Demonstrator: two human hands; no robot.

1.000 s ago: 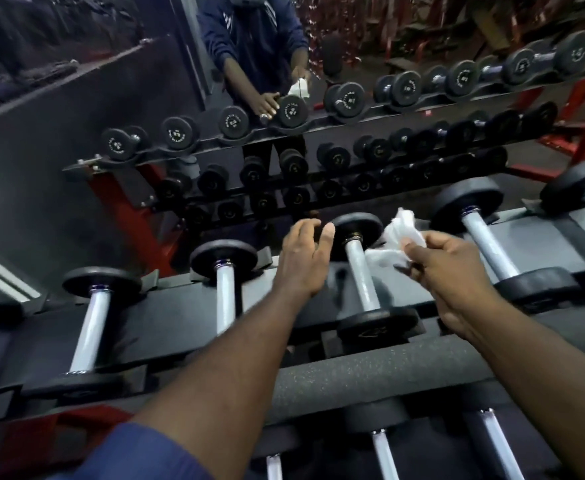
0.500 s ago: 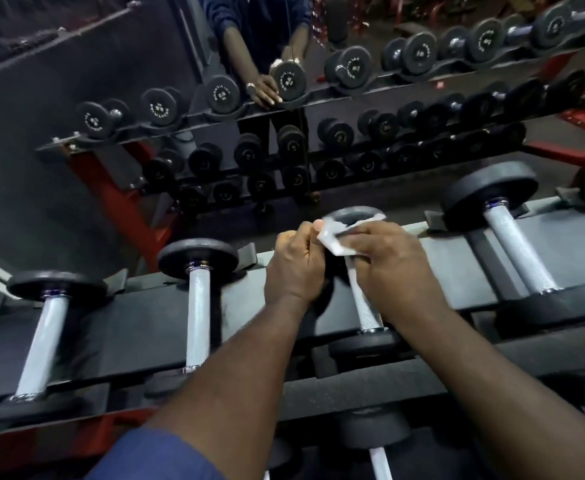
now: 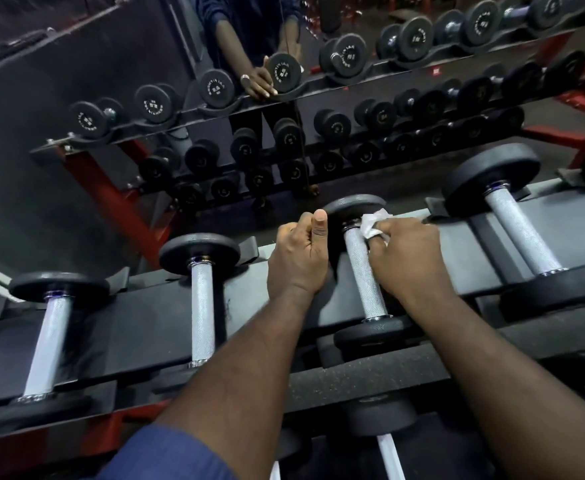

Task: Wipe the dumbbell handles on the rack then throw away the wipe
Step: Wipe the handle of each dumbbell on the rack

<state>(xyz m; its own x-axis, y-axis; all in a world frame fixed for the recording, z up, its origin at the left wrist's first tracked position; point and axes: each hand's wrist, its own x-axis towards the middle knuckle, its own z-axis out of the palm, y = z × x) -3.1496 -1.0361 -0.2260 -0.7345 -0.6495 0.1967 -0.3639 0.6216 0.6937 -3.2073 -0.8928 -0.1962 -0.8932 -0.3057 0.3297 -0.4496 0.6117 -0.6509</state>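
At your far left two dumbbells (image 3: 46,344) lie untouched in the black rack (image 3: 135,327), their knurled silver handles running away from you between round matte-black heads. Next comes your left hand (image 3: 299,258), fingers curled and thumb up, set against the far head (image 3: 353,206) of the middle dumbbell. Whether it actually grips that rim cannot be told from here. Just right of it is the middle handle (image 3: 364,271), a straight rough-textured steel bar whose long axis points from your body toward the mirror (image 3: 76,140), tilted slightly left at the far end. Your right hand (image 3: 409,258) is the working one: it pinches the crumpled white wipe (image 3: 372,225) against the far end of that bar, close under the collar, with bare metal showing all the way down to the near head. So the stroke to come, as I judge it, runs straight back along the bar toward you, and the thin soft wipe may snag on the knurling. Further right, another dumbbell handle (image 3: 523,233) of the same make, thicker and with a larger head, lies parallel and near your right hand.
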